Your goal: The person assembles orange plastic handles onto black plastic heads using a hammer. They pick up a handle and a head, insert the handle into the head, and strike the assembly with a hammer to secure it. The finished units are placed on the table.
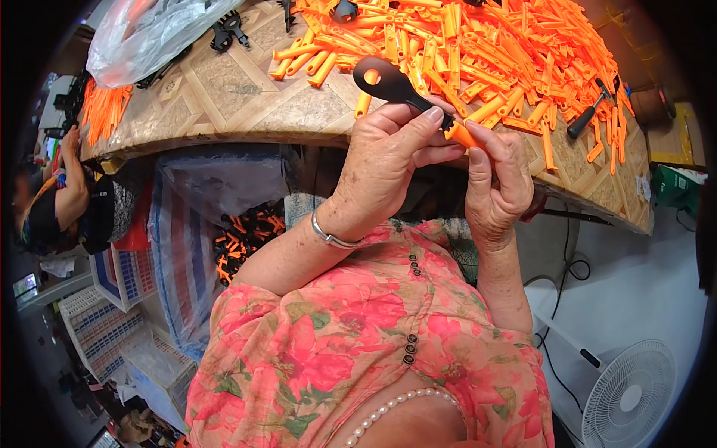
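Note:
My left hand (379,160) pinches a black utensil head (392,86), rounded like a spoon with a hole in it. My right hand (499,179) grips a short orange plastic handle (461,135) between thumb and fingers. The neck of the black piece meets the handle's end between my hands; how deep it sits inside is hidden. Both hands are just over the table's near edge. Beyond them, a large heap of orange handles (515,56) covers the patterned table (216,97).
Black utensil heads (231,28) lie at the far left beside a clear plastic bag (149,41). A black-handled tool (582,122) rests at right. Below the table, a striped sack (183,254) holds black and orange pieces. A white fan (631,396) stands lower right; another person (63,198) is at left.

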`<state>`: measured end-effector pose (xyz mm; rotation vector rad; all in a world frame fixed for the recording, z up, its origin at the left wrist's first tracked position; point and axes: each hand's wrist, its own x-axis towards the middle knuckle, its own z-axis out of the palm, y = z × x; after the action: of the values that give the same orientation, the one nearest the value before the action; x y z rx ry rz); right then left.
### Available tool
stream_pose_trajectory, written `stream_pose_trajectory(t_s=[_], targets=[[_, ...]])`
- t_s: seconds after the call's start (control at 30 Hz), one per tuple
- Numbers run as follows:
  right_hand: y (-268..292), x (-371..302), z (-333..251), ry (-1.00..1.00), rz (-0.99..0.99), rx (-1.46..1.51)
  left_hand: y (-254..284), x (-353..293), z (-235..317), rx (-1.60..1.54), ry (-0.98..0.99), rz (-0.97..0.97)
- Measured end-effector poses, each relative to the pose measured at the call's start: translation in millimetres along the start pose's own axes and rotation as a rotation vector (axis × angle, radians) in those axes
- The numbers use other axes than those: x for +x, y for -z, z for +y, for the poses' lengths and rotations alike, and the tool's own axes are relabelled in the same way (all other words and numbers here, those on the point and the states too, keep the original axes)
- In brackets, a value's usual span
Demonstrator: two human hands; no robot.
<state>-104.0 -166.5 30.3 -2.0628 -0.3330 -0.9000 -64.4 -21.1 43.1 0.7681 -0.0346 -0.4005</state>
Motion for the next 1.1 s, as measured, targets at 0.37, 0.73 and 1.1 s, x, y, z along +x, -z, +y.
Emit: stream_pose_trajectory(t_s=[0.37, 0.73, 1.1], targets=[[-0.2, -4.4, -2.1, -0.025, 0.0, 0.027, 0.2, -1.9, 0.5, 0.046, -0.049, -0.028], [0.9, -4.3, -3.7, -0.037, 0.006, 0.035, 2.2, -3.6, 0.3, 0.136, -0.073, -0.034], [2.2, -11.8, -4.3, -0.287, -0.013, 0.163, 3.4, -6.7, -5.4, 0.175, -0.064, -0.077]])
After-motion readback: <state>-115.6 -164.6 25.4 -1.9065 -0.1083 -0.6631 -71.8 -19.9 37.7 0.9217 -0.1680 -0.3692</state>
